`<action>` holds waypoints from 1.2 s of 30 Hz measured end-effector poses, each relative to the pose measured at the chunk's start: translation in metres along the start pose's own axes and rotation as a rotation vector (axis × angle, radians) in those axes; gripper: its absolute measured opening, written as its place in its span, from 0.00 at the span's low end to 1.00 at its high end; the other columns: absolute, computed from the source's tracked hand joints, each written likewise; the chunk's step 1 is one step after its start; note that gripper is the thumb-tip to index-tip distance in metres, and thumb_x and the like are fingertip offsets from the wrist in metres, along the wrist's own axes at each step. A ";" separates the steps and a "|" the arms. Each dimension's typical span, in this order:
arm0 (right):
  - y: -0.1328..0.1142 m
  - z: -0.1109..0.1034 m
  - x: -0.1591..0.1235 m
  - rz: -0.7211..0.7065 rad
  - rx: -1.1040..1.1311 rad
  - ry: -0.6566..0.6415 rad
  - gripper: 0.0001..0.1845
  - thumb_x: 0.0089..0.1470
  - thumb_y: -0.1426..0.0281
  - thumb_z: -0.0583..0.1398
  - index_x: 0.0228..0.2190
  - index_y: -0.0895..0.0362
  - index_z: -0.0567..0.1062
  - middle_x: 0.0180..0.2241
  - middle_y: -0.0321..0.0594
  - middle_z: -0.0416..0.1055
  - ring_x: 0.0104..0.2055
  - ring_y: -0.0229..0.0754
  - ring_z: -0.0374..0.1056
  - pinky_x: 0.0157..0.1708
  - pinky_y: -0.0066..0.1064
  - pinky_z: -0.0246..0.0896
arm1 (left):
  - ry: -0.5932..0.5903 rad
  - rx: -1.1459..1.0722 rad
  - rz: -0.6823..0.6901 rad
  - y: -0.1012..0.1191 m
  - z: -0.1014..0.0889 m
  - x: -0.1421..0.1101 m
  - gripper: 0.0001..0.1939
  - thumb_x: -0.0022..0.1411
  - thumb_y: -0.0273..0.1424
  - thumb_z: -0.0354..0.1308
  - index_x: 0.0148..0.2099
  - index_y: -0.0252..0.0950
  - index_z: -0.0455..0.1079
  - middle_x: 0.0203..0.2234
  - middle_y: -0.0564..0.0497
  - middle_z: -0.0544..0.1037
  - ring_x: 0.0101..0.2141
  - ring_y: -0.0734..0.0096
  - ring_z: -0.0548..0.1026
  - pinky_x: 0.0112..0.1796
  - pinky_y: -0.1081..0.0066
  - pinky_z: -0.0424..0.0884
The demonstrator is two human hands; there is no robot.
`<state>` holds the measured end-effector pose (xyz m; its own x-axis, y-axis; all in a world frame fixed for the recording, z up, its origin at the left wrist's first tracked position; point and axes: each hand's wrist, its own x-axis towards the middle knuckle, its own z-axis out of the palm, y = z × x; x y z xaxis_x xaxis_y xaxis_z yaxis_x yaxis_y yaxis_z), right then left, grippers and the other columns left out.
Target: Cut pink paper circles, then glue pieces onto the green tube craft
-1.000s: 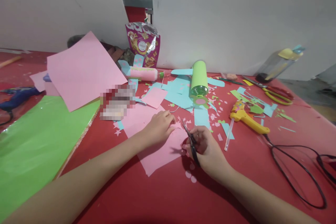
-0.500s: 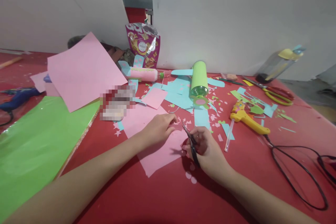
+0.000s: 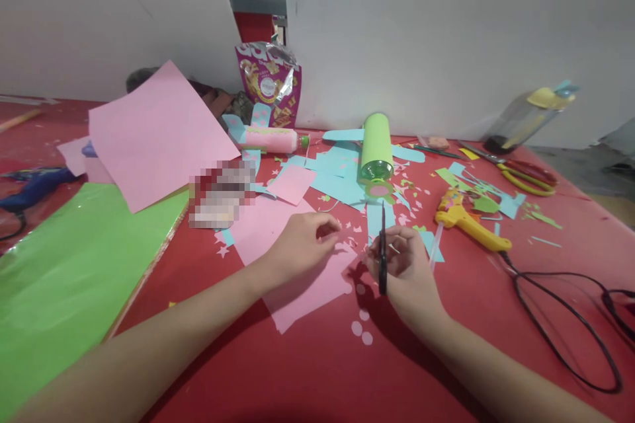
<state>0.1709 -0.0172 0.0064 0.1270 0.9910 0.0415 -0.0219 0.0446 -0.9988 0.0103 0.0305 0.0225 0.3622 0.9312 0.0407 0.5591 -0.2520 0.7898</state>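
My right hand point(image 3: 409, 271) grips black-handled scissors point(image 3: 382, 264), their blades pointing away from me. My left hand point(image 3: 305, 241) hovers over a pink paper sheet point(image 3: 292, 310), thumb and forefinger pinched together. Whatever may be between those fingertips is too small to make out. Beside the sheet's right edge lie several small pink paper circles point(image 3: 357, 328). Beyond my hands rests a bottle wrapped in green paper point(image 3: 377, 139) with light-blue paper wings. A smaller pink-wrapped bottle point(image 3: 270, 139) lies to its left.
A yellow glue gun point(image 3: 473, 230) with a black cord lies on the right, near yellow-handled scissors point(image 3: 528, 180). Paper scraps litter the red table point(image 3: 278, 383). Green sheets point(image 3: 74, 277) and pink paper point(image 3: 159, 139) are at left. A snack bag point(image 3: 270, 86) and a water bottle point(image 3: 528, 120) stand behind.
My right hand has moved right and turned the scissors from slanting left to nearly straight ahead. My left hand has shifted slightly right, its fingertips coming together.
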 end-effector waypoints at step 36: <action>0.003 -0.003 0.002 0.029 -0.050 -0.053 0.21 0.36 0.74 0.63 0.33 0.51 0.59 0.24 0.30 0.59 0.26 0.36 0.60 0.25 0.28 0.59 | -0.211 -0.104 0.018 0.017 0.012 -0.016 0.09 0.55 0.28 0.50 0.33 0.34 0.72 0.28 0.51 0.78 0.29 0.72 0.73 0.31 0.74 0.67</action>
<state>0.1742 -0.0159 0.0037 0.0740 0.9972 0.0127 0.0248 0.0109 -0.9996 0.0235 0.0083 0.0281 0.5256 0.8482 -0.0653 0.4755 -0.2293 0.8493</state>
